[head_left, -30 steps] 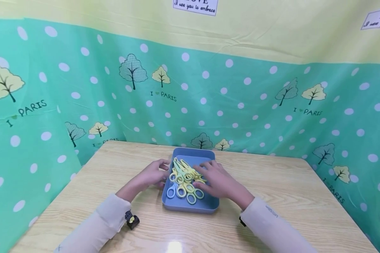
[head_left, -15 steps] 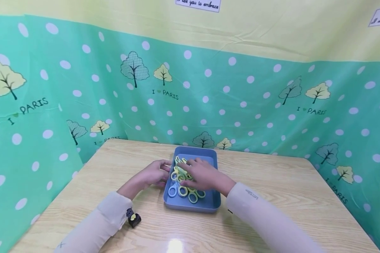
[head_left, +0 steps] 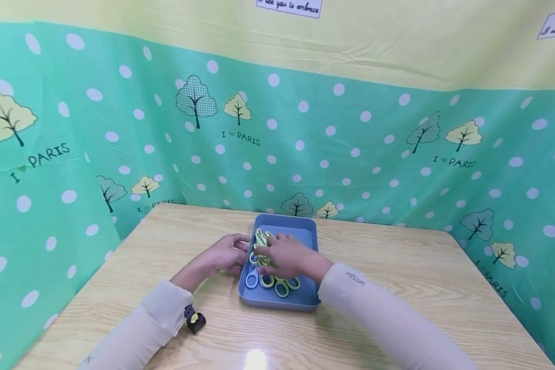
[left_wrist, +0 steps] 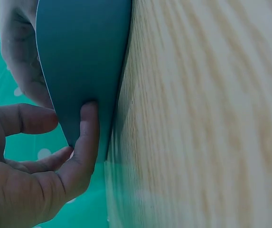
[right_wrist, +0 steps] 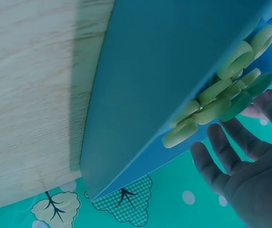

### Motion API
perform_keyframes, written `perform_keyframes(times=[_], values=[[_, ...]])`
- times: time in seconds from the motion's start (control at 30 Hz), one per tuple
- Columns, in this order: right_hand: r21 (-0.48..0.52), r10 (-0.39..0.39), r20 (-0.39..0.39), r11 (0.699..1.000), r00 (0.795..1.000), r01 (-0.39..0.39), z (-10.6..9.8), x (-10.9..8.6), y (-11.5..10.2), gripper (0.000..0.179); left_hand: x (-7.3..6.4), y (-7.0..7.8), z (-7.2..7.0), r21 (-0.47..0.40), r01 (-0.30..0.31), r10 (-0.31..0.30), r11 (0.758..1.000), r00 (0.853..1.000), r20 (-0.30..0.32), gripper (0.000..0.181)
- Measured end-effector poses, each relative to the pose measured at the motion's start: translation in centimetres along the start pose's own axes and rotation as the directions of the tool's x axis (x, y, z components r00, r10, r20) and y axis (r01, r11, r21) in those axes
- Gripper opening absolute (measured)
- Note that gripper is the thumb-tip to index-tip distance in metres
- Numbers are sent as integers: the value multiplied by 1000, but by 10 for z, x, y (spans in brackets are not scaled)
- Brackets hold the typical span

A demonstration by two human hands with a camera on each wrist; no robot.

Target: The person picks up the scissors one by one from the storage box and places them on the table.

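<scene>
A shallow blue tray (head_left: 305, 235) holds several children's scissors (head_left: 282, 289) in a loose pile, with yellow, green and pale blue handles. My right hand (head_left: 287, 257) hovers over the pile and hides its middle. In the right wrist view, the fingers of that hand (right_wrist: 259, 183) are spread and slightly bent beside the green and yellow handle rings (right_wrist: 214, 111), pinching nothing that I can see. My left hand (head_left: 223, 253) is at the tray's left side. Seen from the left wrist, one fingertip (left_wrist: 90, 111) presses the tray's outer wall (left_wrist: 83, 52), and the other fingers are near its rim.
The tray stands on a light wooden table (head_left: 384, 288), towards its back edge. Behind and beside the table hangs a green and yellow curtain (head_left: 351, 133) with dots and trees. A dark strap with a small black device (head_left: 194, 319) is on the left sleeve's cuff.
My right hand has moved left across the tray, from the right of the scissors to over them, covering more of the pile. The left hand has stayed at the tray's side.
</scene>
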State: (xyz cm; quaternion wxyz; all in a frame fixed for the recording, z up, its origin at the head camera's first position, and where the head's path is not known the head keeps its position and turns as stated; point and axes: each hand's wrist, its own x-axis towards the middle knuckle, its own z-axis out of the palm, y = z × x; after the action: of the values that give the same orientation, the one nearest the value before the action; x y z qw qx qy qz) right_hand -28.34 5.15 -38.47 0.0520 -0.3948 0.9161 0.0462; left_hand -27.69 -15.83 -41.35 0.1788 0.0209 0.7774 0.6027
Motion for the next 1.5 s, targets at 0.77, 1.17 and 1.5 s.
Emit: perform_keyframes(times=[0.77,1.17,1.5], values=[[27,57,20,998,998,-57,-4,5,-6,45,-1,-2,-1,18,10,-10,1000,1000,-6,69],[39,73,-18,997,997,-72,-8,1,-1,43,-1,-2,-1,-8,4,-4,1000,1000,8,70],[64,98,-71,994,993,-93,-11,-6,7,44,1,-3,-1,-9,-4,4,1000,1000,9,70]])
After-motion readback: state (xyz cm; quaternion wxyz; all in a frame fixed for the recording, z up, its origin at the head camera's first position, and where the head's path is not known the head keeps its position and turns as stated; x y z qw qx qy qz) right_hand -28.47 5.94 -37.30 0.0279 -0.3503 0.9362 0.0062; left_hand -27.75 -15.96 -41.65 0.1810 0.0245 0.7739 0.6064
